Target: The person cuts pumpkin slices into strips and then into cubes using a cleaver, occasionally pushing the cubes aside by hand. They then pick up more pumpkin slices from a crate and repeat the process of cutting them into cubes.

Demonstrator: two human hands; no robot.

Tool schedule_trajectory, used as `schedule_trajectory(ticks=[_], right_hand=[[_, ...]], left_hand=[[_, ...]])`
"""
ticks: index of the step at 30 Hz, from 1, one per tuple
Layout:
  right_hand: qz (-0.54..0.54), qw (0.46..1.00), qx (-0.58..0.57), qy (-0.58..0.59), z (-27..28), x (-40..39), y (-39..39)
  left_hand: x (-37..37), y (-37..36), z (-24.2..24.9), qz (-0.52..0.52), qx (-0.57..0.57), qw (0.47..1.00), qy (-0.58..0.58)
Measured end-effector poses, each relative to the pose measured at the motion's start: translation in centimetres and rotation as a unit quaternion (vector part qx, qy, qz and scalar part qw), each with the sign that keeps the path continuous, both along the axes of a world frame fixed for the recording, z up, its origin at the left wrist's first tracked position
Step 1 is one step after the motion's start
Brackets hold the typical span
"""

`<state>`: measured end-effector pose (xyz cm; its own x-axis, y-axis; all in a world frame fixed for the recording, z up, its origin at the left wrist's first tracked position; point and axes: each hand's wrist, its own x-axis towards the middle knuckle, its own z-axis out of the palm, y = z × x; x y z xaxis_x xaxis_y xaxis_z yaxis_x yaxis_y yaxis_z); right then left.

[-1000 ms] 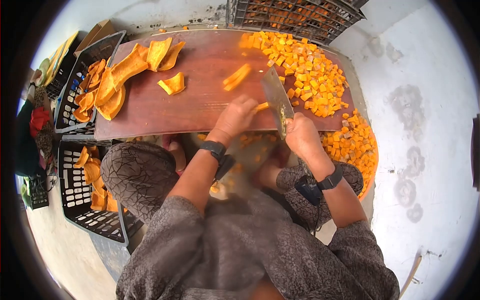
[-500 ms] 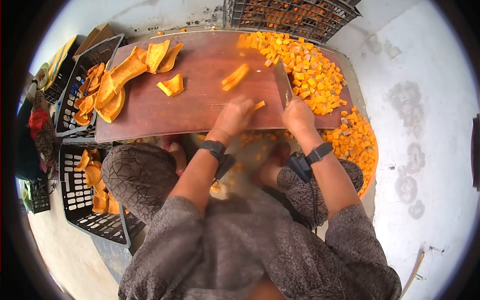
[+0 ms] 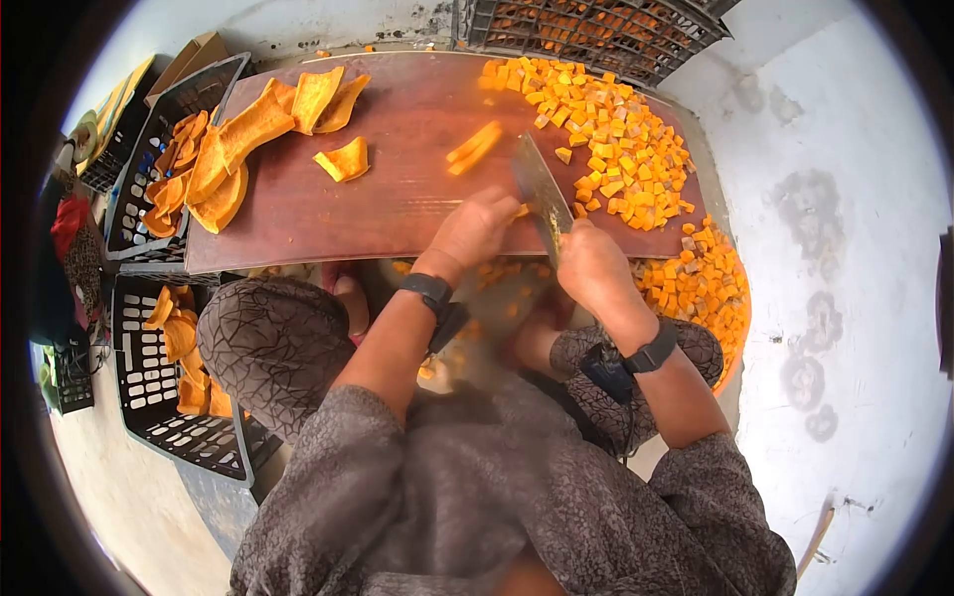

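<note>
My right hand is closed round the handle of a cleaver, its broad blade slanting up and left over the reddish-brown board. Just left of the blade, the fingers of my left hand press down on an orange pumpkin strip; only its end shows. Two more pumpkin strips lie side by side beyond that hand. Right of the cleaver spreads a heap of pumpkin cubes. A short curved pumpkin piece sits farther left, and larger pumpkin slabs are piled at the board's left end.
Black crates with pumpkin pieces stand at the left. Below the board's right end, a round container holds more cubes. Another crate stands behind the board. A white wall borders the right side.
The cleaver has swung left from the edge of the cube heap to beside my left hand, its blade now tilted. My left hand stays in nearly the same place.
</note>
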<state>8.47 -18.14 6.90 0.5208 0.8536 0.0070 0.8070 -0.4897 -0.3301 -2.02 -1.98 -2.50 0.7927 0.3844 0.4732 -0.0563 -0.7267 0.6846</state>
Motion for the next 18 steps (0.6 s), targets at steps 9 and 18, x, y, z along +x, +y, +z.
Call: schedule_trajectory(ticks=[9, 18], right_hand=[[-0.083, 0.996, 0.011, 0.022, -1.0, 0.1, 3.4], [-0.078, 0.996, -0.041, -0.007, -0.7, -0.3, 3.7]], left_hand=[[0.3, 0.4, -0.2, 0.002, 0.044, 0.999, 0.0], [0.2, -0.1, -0.2, 0.027, 0.073, 0.997, 0.007]])
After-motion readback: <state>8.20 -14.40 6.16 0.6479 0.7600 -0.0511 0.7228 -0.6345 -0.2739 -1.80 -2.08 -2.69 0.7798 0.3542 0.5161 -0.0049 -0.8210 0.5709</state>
